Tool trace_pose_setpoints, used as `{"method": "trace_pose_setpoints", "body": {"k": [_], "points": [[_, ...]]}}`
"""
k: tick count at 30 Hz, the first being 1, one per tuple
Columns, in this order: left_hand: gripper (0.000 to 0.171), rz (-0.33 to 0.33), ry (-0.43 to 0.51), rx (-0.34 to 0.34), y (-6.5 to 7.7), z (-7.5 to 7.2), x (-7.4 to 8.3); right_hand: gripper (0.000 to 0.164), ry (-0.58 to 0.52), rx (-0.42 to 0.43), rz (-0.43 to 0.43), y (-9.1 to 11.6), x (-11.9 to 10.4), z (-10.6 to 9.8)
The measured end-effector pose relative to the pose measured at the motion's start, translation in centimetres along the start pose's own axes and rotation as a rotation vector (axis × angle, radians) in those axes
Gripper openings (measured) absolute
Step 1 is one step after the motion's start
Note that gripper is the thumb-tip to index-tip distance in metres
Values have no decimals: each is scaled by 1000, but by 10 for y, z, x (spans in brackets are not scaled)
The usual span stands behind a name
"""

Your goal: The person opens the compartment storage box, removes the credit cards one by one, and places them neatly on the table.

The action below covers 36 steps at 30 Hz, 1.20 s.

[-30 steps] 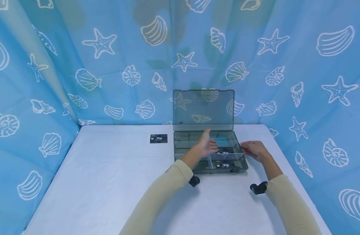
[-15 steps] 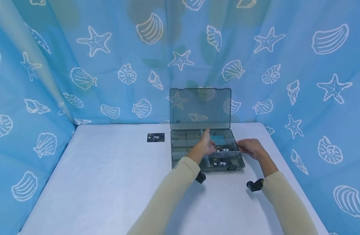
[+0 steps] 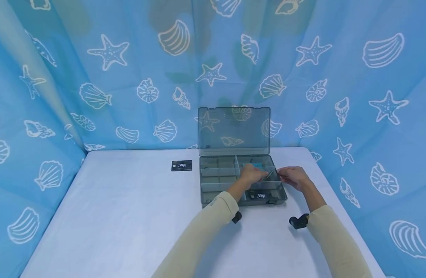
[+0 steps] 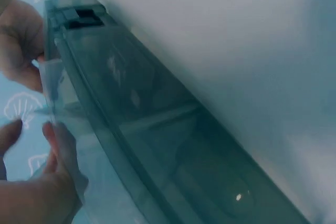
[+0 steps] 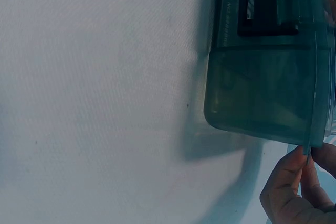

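A smoky, translucent divided storage box (image 3: 213,200) stands with its lid (image 3: 233,131) raised. My left hand (image 3: 249,175) reaches into its right-hand middle compartment, fingertips at the left end of a tilted card (image 3: 269,175). In the left wrist view, the thumb and fingers stand apart behind the clear wall; finger contact with the card is partly hidden. My right hand (image 3: 294,177) pinches the box's right rim, also seen in the right wrist view, where its fingers (image 5: 286,182) meet below the rim's corner. A black Vip card (image 3: 259,195) lies in the front right compartment.
Another black Vip card (image 3: 182,165) lies on the white table (image 3: 112,216), left of the box. Something light blue (image 3: 257,165) sits in the back right compartment. Behind the table hangs a blue shell-patterned curtain (image 3: 136,69). A dark latch (image 5: 260,6) marks the box front.
My left hand has turned from thumb-up to knuckles-up and lowered its fingers toward the middle compartment. The card there, flat before, now tilts. My right hand stays at the rim.
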<state>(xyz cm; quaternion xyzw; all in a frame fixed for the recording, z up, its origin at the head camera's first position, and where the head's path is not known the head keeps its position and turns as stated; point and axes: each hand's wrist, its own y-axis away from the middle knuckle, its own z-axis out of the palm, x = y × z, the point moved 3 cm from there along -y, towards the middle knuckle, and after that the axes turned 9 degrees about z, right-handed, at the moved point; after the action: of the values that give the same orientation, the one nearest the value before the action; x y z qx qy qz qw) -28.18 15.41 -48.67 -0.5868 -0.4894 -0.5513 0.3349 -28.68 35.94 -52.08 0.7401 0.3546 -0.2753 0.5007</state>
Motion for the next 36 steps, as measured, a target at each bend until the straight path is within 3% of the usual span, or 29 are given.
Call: {"method": "trace_pose_setpoints", "body": {"k": [5, 8, 11, 13, 15, 19, 23, 26, 31, 36], "points": [[37, 149, -332, -74, 0, 6, -1, 40, -9, -9, -3, 2, -1, 1], [36, 189, -562, -130, -1, 11, -3, 39, -25, -11, -2, 2, -1, 2], [39, 165, -748, -169, -2, 15, -5, 40, -24, -10, -2, 1, -1, 3], [49, 113, -784, -181, -2, 16, -3, 40, -19, -7, -2, 0, -1, 4], [59, 56, -734, -194, -2, 14, 0, 40, -12, -3, -3, -2, -2, 5], [73, -18, -519, -259, -3, 2, 9, 40, -13, -6, -1, -2, -3, 6], [73, -43, -311, -385, -3, -12, 19, 40, -12, -13, -4, 0, -4, 5], [73, -70, -222, -441, -3, -17, 24, 40, -14, -11, -1, 0, -4, 3], [72, -86, -172, -432, -2, -14, 23, 39, -21, -5, 17, 0, -3, 1], [65, -127, -26, -329, -6, -10, 14, 38, -38, 1, 31, 0, -1, 1]]}}
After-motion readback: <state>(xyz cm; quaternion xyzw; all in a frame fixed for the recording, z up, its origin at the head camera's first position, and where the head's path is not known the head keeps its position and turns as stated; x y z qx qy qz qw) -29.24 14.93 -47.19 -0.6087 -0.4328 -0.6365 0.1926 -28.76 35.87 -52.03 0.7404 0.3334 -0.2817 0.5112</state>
